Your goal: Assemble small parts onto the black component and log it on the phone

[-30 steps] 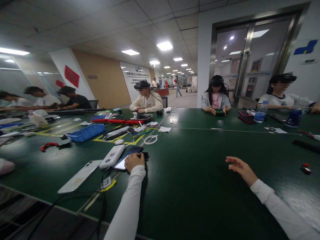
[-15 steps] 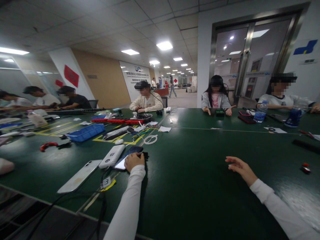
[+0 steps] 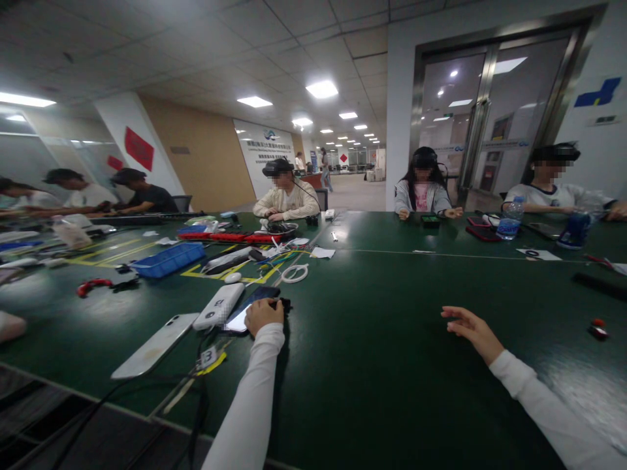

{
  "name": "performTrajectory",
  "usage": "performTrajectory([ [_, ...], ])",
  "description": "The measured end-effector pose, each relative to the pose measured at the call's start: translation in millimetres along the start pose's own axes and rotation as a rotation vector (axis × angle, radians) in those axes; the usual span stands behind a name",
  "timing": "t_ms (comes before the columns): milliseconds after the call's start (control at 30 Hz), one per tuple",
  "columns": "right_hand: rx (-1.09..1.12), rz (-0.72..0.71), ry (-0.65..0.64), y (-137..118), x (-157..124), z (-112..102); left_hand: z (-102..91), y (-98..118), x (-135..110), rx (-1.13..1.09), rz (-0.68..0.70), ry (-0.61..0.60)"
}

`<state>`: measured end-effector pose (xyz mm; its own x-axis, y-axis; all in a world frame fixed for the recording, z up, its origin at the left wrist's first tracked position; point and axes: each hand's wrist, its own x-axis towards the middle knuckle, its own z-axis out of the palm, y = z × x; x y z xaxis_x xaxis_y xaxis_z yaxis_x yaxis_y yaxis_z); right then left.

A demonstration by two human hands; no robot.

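My left hand is closed around a small black object, whose end shows past the fingers; its kind cannot be made out. Beside that hand, a phone with a lit screen is partly covered by it. Left of this lie a white power bank-like block and a white phone, back side up. My right hand is held over the green table on the right, fingers stretched out and holding nothing. Further right of it sits a small red and black object.
A blue plastic tray, a white cable coil and a red strip lie ahead on the left. Black cables run over the near edge. Several people sit around the table; bottles stand at far right.
My two hands have stayed in place. Across the table, a person's hands have turned from palms-up to a more closed pose. In the background, a walking person has moved left.
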<state>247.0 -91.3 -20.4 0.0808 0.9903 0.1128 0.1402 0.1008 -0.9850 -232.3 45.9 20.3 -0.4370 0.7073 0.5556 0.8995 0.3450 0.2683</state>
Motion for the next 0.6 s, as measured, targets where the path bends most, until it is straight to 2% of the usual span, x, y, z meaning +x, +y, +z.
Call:
performTrajectory([
  [267, -0.015, 0.018, -0.025, 0.3, -0.8, -1.1, 0.8, 2.7, 3.9, -0.045, 0.158, -0.157],
  [600, -0.019, 0.026, -0.043, 7.3, 2.3, -2.5, -0.6, 5.2, 1.4, -0.07, 0.177, -0.196],
])
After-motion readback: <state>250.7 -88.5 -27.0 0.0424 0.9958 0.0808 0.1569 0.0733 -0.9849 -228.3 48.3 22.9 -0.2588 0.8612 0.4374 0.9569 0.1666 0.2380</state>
